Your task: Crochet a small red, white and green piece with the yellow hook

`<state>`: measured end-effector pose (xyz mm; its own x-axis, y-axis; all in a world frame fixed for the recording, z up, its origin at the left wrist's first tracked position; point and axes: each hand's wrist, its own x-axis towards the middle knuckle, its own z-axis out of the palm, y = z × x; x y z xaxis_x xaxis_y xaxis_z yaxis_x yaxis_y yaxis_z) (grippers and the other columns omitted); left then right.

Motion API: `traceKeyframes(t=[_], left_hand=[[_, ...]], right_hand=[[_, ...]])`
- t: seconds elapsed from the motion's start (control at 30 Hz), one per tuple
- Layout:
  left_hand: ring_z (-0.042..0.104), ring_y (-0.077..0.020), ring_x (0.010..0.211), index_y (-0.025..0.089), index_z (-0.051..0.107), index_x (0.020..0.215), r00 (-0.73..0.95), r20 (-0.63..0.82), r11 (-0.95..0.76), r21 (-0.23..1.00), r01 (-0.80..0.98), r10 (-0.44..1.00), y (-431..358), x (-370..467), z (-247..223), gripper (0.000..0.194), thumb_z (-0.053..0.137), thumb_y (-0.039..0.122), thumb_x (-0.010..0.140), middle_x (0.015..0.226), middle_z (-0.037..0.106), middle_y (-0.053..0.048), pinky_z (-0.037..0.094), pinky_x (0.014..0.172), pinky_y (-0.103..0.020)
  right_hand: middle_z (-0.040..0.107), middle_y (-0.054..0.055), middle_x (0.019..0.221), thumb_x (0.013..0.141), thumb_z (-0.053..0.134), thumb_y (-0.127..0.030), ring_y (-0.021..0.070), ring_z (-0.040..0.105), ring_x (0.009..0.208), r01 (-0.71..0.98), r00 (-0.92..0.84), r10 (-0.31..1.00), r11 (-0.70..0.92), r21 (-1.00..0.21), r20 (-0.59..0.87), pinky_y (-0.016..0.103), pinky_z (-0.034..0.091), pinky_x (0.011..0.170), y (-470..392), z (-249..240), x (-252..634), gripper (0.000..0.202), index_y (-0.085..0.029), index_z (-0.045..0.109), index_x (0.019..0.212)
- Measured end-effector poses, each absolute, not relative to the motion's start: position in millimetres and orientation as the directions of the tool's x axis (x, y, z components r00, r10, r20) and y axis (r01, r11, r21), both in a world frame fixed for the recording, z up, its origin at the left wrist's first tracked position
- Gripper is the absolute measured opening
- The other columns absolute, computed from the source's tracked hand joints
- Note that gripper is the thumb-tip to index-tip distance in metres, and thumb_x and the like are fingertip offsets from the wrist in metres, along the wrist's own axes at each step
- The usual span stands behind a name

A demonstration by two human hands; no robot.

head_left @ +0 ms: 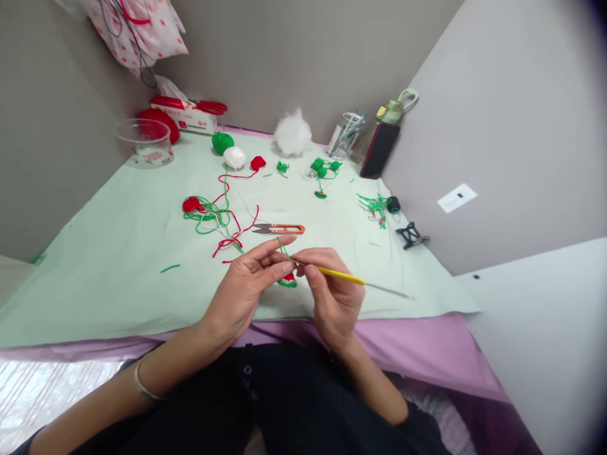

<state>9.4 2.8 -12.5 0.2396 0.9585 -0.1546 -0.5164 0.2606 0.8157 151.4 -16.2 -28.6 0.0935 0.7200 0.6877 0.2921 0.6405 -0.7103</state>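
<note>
Near the table's front edge, my left hand (251,278) pinches a small red, white and green crochet piece (288,281), which hangs below the fingertips. Green yarn (283,246) runs over the raised index finger of that hand. In my right hand (334,284) is a crochet hook with a yellow handle (341,273), gripped like a pen, its tip meeting the work at the left fingertips. The exact stitch is hidden by the fingers. Just beyond the hands lie thread snips with orange handles (284,229).
Tangled red, green and white yarn (213,218) spreads left of the snips. Behind are a green ball (222,143), a white ball (234,157), stuffing (293,134) and a plastic tub (149,148). Yarn scraps (374,203), a phone (380,150) and a bottle (391,111) stand rightward.
</note>
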Motion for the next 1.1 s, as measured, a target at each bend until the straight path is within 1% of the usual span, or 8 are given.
traceKeyframes(t=[0.1,0.17,0.27,0.37,0.5,0.67,0.93,1.1], left_hand=[[0.063,-0.0113,0.08,0.022,0.082,0.117,0.258,-0.2,0.317,0.755,-0.574,0.945,1.1,13.2,-12.4,0.041,0.091,0.024,0.076,0.081,0.074,0.0,0.049,0.082,-0.022],[0.065,-0.0122,0.085,0.02,0.083,0.114,0.329,-0.225,0.386,0.705,-0.594,0.917,0.8,14.1,-13.6,0.036,0.089,0.026,0.079,0.088,0.076,-0.003,0.05,0.083,-0.022],[0.064,-0.0122,0.089,0.018,0.083,0.114,0.403,-0.251,0.457,0.676,-0.578,0.88,3.8,10.0,-16.1,0.034,0.087,0.024,0.081,0.093,0.075,-0.005,0.051,0.083,-0.02],[0.061,-0.0094,0.083,0.018,0.084,0.113,0.352,-0.277,0.437,0.718,-0.542,0.894,8.4,3.0,-16.4,0.035,0.088,0.022,0.079,0.091,0.074,-0.003,0.049,0.078,-0.016],[0.06,-0.008,0.076,0.023,0.084,0.115,0.34,-0.208,0.365,0.783,-0.504,0.917,8.1,1.6,-12.5,0.037,0.087,0.022,0.079,0.079,0.068,0.002,0.048,0.073,-0.016],[0.062,-0.0087,0.077,0.032,0.079,0.126,0.333,-0.114,0.271,0.837,-0.476,0.936,1.7,7.7,-9.6,0.048,0.085,0.017,0.081,0.078,0.07,0.004,0.049,0.078,-0.02],[0.07,-0.0135,0.089,0.026,0.083,0.102,0.268,-0.098,0.202,0.896,-0.395,0.958,5.3,5.3,-13.7,0.021,0.088,0.028,0.081,0.097,0.079,-0.001,0.054,0.08,-0.023],[0.067,-0.0095,0.069,0.024,0.081,0.101,0.227,-0.018,0.078,0.963,-0.258,0.974,7.6,1.6,-21.3,0.016,0.082,0.033,0.087,0.096,0.077,0.0,0.051,0.061,-0.02]], right_hand=[[0.075,0.007,0.109,0.097,0.064,-0.01,0.0201,0.074,0.097,0.579,0.014,0.569,0.665,-0.471,0.822,0.037,0.065,0.079,-17.1,-39.2,148.8,0.035,-0.031,0.075,0.123],[0.073,0.008,0.113,0.096,0.065,-0.009,0.0206,0.073,0.099,0.638,-0.005,0.506,0.666,-0.387,0.862,0.037,0.065,0.079,-16.9,-44.1,147.7,0.039,-0.032,0.074,0.126],[0.074,0.006,0.104,0.098,0.063,-0.01,0.0192,0.073,0.094,0.494,0.086,0.597,0.67,-0.554,0.798,0.036,0.064,0.078,-15.9,-40.6,151.1,0.033,-0.03,0.076,0.12],[0.074,0.003,0.092,0.1,0.062,-0.016,0.0153,0.071,0.077,0.191,0.224,0.749,0.594,-0.782,0.624,0.032,0.06,0.071,-14.2,-30.1,159.3,0.02,-0.026,0.078,0.106],[0.072,0.0,0.085,0.099,0.067,-0.025,0.0116,0.066,0.065,-0.192,0.221,0.884,0.454,-0.87,0.413,0.028,0.056,0.063,-12.0,-24.1,164.2,0.013,-0.025,0.08,0.096],[0.078,0.002,0.097,0.098,0.069,-0.027,0.0132,0.067,0.077,-0.12,0.142,0.896,0.438,-0.891,0.422,0.029,0.056,0.072,-11.8,-26.6,156.4,0.013,-0.028,0.081,0.102],[0.079,0.002,0.096,0.099,0.068,-0.028,0.0137,0.067,0.074,-0.165,0.126,0.912,0.407,-0.898,0.39,0.03,0.056,0.071,-11.0,-27.6,158.1,0.013,-0.029,0.081,0.101],[0.078,0.001,0.091,0.097,0.07,-0.031,0.014,0.067,0.075,-0.225,0.134,0.932,0.36,-0.906,0.337,0.031,0.055,0.073,-10.6,-30.7,159.9,0.011,-0.028,0.081,0.1]])
